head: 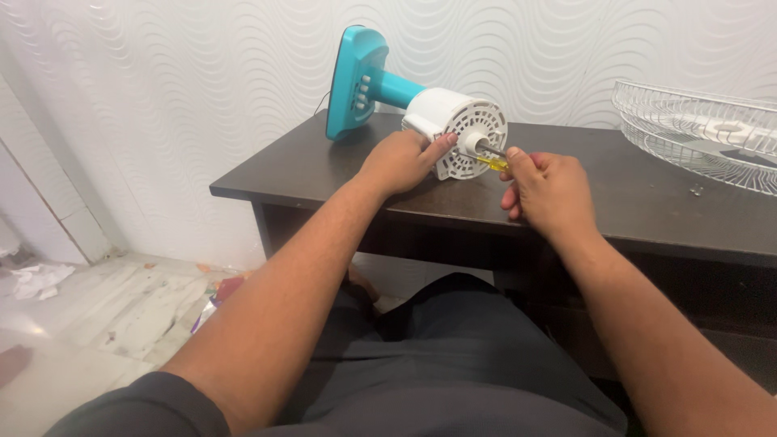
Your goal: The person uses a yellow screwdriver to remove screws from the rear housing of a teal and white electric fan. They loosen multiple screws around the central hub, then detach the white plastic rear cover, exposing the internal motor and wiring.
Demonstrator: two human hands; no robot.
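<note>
Two hands work on one fan motor unit (456, 129), which lies on its side near the front edge of the dark worktop (307, 170), closer to the left corner than the right. My left hand (398, 160) rests against the white vented housing with its fingers (441, 146) curled onto the face, bracing the unit. My right hand (547, 190) is closed around one screwdriver (492, 162) with a yellow handle; the tip points at the housing just below the central shaft (477, 144).

Procedure, as I judge it: keep the left hand pressing the housing down and toward the wall so the unit cannot roll. Hold the driver in line with the screw, not angled, and push inward while turning so the tip does not slip out of the head. I cannot tell from this view whether the tip is seated.

Count: one teal base (356, 81) with a teal neck, one white motor housing, one screwdriver, one wire fan guard (704, 133) at the right back corner, and small loose hardware (696, 190) beside the guard, too small to count.
</note>
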